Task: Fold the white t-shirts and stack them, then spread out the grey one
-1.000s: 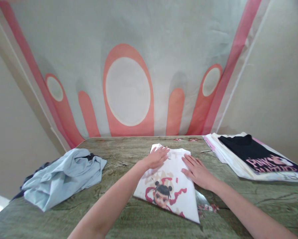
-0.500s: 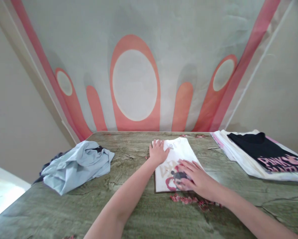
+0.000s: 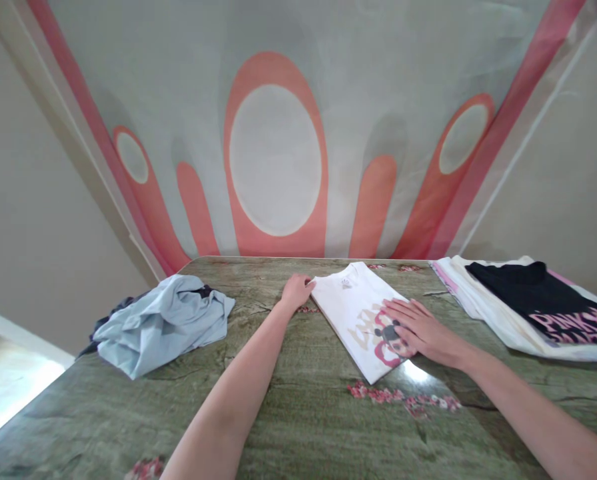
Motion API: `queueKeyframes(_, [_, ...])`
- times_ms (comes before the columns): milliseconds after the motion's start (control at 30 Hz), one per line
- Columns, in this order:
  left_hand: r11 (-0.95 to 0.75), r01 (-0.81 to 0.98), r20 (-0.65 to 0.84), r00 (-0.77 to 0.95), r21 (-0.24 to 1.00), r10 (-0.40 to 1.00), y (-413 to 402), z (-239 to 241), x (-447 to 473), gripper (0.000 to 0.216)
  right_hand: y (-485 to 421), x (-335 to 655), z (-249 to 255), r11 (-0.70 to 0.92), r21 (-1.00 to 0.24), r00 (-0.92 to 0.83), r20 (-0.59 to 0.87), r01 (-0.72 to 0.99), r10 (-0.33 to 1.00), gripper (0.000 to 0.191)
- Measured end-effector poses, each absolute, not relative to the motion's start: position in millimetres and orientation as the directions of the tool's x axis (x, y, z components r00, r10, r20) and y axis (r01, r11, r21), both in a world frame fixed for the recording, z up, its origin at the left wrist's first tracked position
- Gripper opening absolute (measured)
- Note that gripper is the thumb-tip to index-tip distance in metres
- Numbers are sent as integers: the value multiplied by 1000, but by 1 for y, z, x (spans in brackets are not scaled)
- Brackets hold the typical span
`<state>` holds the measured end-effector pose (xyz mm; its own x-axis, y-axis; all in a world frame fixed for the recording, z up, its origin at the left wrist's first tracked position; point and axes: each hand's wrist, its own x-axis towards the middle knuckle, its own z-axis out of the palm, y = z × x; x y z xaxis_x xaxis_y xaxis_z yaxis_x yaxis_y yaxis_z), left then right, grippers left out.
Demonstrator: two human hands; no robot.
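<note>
Head view: folded shirt [image 3: 347, 301], wood-grain table [image 3: 303, 420]

Folded white T-shirt [image 3: 336, 293] lies at a slant on a wood-patterned bench [image 3: 278, 420], neckline toward the wall [image 3: 338, 60]. Left hand [image 3: 297, 291] at its upper left corner, fingers curled; pinch unclear. Right hand [image 3: 426, 332] spread flat over the printed figure, near the right edge. Far left: rumpled pale blue garment [image 3: 163, 327] over dark cloth [image 3: 112, 312]. Far right: black shirt [image 3: 521, 290] with pink lettering, atop pale folded garments [image 3: 493, 330].
</note>
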<state>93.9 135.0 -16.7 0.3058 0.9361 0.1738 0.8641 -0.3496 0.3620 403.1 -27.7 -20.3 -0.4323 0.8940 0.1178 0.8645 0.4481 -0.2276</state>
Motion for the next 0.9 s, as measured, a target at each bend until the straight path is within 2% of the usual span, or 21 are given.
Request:
queueKeyframes(200, [-358, 818, 150, 327, 450, 933, 138, -20, 93, 27, -48, 366, -7, 517, -229, -493, 156, 825, 856, 52])
queueKeyframes(400, [-313, 799, 102, 306, 513, 947, 140, -16, 89, 27, -66, 337, 0, 624, -257, -629, 75, 738, 774, 60])
queueKeyframes(667, [-247, 762, -29, 328, 598, 944, 142, -12, 81, 28, -68, 342, 6, 626, -315, -663, -12, 713, 749, 64])
queueKeyframes(900, [-185, 698, -41, 293, 692, 955, 139, -6, 80, 31, -72, 338, 7, 596, -351, -643, -24, 722, 765, 64])
